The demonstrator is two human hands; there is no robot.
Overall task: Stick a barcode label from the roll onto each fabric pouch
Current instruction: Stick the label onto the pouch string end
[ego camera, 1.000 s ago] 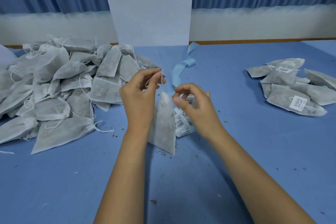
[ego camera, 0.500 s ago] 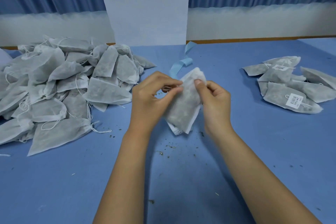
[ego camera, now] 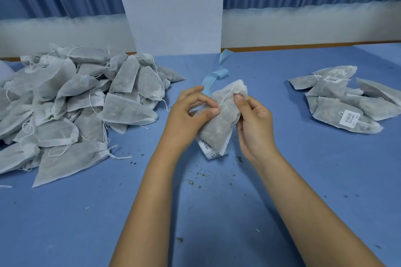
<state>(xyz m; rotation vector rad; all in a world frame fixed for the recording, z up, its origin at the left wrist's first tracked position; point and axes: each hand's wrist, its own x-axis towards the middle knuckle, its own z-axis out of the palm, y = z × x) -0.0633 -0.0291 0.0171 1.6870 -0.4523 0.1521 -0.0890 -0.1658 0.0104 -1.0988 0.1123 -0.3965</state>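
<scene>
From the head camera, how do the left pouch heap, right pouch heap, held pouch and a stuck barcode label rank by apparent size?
Largest first:
left pouch heap
right pouch heap
held pouch
barcode label

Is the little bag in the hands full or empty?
Full. The bag bulges out, and dark filling shows through its thin fabric.

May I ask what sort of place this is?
Probably a small packing workbench: a big heap of unlabelled pouches, a smaller barcoded pile, and a label backing strip on a blue table.
</scene>
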